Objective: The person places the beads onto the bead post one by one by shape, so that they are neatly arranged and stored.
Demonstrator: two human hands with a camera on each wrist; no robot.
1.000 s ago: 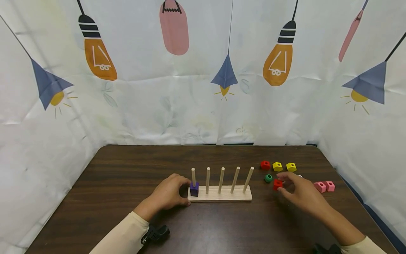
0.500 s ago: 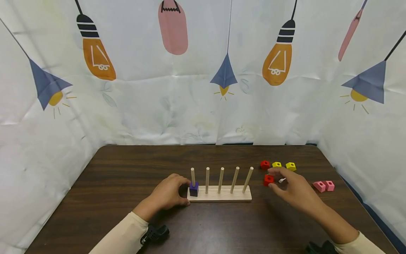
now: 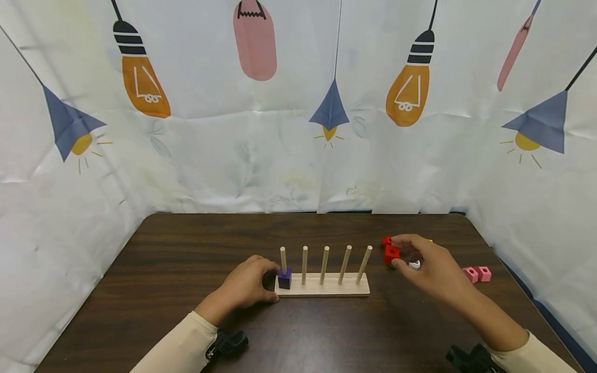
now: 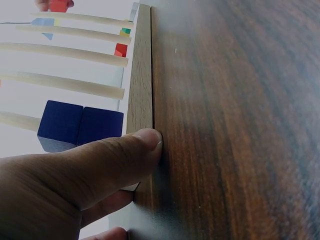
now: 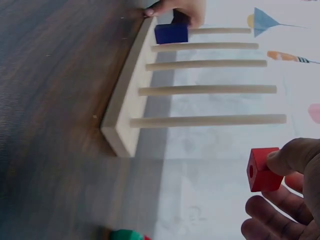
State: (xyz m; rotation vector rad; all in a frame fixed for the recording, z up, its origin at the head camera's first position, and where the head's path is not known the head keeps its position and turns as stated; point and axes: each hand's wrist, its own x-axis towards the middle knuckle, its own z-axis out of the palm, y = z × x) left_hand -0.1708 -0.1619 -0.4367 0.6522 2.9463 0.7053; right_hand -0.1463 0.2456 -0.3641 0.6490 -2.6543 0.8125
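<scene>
My left hand (image 3: 247, 286) grips the left end of a wooden peg board (image 3: 333, 291), its thumb pressed on the front edge. Several upright pegs stand on the board. Two dark blue cubes (image 4: 80, 122) are stacked on the leftmost peg, as the left wrist view shows; the other pegs are bare. To the right of the board, my right hand (image 3: 436, 272) pinches a red cube (image 5: 264, 170) between thumb and fingers. The cube is raised off the table, and a hole shows in one face.
Another red cube (image 3: 386, 241) lies behind the held one. A white piece (image 3: 414, 265) and two pink pieces (image 3: 478, 274) lie on the brown table (image 3: 308, 336). A green bead (image 5: 125, 235) is partly cut off; yellow cubes are mostly hidden by the right hand.
My right hand has moved left and upward with the red cube, and now covers most of the yellow cubes. The left hand and the peg board have stayed in place.
</scene>
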